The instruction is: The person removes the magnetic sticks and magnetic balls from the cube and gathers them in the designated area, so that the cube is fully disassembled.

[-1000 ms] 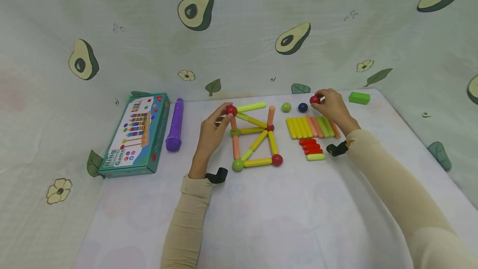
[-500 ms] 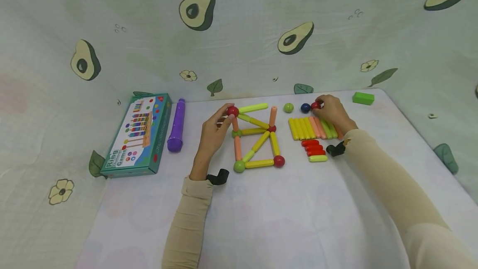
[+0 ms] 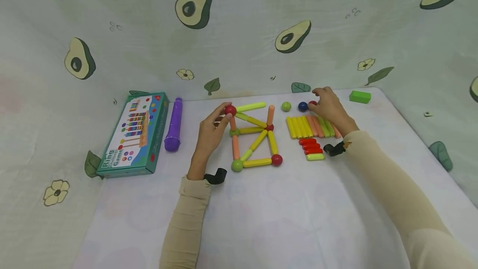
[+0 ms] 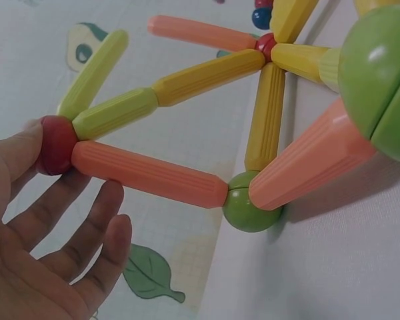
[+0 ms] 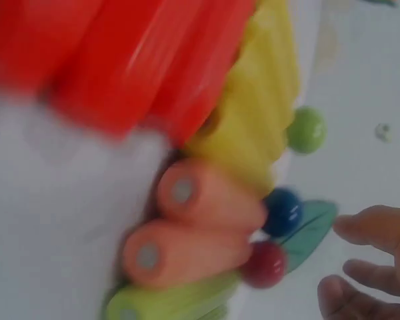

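Note:
My left hand [image 3: 212, 134] pinches a red ball [image 4: 57, 145] at the raised corner of a magnetic stick-and-ball frame. From that ball run an orange stick [image 4: 150, 173], a lime stick [image 4: 117, 115] and another lime stick [image 4: 93, 75] with a free end. At the frame's front corners sit a green ball [image 3: 237, 165] and a red ball [image 3: 276, 160]; an orange stick [image 3: 270, 115] stands up from a rear corner. My right hand [image 3: 333, 109] hovers beside a loose red ball [image 5: 263, 265], fingers spread and apart from it in the right wrist view. That ball sits against a dark blue ball [image 5: 282, 212].
A green ball [image 3: 286, 106] lies left of the blue one. Before them are a row of yellow, orange and lime sticks [image 3: 300, 128] and several short red pieces [image 3: 311, 146]. A green block [image 3: 360, 97] stands far right; a purple microphone-shaped toy [image 3: 174, 125] and a game box [image 3: 132, 134] lie left.
My right hand has brought the loose red ball left to the blue ball, let go of it and lifted its fingers. The left hand keeps its hold on the frame's red ball.

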`<state>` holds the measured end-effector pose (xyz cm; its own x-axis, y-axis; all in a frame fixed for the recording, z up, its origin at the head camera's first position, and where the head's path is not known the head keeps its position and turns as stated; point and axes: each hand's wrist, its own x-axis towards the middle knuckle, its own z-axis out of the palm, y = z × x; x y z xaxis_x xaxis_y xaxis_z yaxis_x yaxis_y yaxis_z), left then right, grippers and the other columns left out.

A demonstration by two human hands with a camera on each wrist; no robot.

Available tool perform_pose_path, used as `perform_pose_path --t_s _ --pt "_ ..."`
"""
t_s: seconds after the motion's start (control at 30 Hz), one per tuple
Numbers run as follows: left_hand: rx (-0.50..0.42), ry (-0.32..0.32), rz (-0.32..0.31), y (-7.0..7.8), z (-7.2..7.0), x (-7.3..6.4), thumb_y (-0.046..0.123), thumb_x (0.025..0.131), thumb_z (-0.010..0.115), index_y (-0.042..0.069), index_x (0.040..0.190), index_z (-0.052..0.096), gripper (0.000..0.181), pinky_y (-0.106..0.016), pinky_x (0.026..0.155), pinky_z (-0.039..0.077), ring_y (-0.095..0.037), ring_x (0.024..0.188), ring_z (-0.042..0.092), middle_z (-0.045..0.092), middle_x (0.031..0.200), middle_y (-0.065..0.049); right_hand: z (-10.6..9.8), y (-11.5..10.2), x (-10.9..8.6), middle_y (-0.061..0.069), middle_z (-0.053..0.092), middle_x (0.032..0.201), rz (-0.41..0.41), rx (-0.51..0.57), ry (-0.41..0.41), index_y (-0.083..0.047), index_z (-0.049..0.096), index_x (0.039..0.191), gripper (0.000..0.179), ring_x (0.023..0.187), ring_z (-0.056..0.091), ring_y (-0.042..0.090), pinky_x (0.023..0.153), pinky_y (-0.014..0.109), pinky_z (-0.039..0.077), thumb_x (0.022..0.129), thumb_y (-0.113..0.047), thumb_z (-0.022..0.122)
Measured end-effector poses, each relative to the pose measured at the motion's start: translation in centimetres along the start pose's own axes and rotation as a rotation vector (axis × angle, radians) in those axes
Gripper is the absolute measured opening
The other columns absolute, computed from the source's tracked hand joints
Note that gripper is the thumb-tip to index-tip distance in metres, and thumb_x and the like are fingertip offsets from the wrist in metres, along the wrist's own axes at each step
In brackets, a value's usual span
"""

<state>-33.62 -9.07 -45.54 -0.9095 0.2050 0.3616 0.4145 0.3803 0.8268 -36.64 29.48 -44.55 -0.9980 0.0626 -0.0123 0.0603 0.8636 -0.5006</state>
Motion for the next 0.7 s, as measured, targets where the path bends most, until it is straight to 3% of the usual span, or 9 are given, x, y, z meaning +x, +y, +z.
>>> perform_pose_path --t_s 0.3,0.57,0.7 --pt "-0.006 -0.01 -0.005 -0.1 0.0 0.1 0.039 0.101 0.059 0.027 0.142 0.057 0.042 -0.037 0.088 0.053 -0.02 0.107 0.063 0.065 0.13 -0.004 2.0 -4.3 -3.0 0.019 0.058 0.123 -0.191 0.153 -0.012 0.001 0.057 0.132 0.041 0.104 0.057 0.032 0.091 0.046 0.052 0.096 -0.014 0.068" --pt "-0.004 -0.011 -0.029 0.0 0.0 0.0 0.04 0.101 0.058 0.028 0.142 0.057 0.042 -0.036 0.09 0.053 -0.019 0.108 0.063 0.065 0.131 -0.003 4.9 -6.8 -4.0 0.013 0.064 0.122 -0.193 0.284 -0.161 -0.003 0.058 0.132 0.039 0.11 0.064 0.031 0.091 0.044 0.054 0.097 -0.018 0.068" --pt "-0.001 -0.007 -0.019 0.0 0.0 0.0 0.041 0.101 0.058 0.027 0.142 0.057 0.043 -0.036 0.089 0.053 -0.019 0.107 0.063 0.065 0.131 -0.004 6.0 -7.2 -3.8 0.013 0.065 0.121 -0.21 0.303 -0.176 -0.003 0.059 0.133 0.039 0.107 0.065 0.03 0.09 0.043 0.054 0.098 -0.019 0.067"
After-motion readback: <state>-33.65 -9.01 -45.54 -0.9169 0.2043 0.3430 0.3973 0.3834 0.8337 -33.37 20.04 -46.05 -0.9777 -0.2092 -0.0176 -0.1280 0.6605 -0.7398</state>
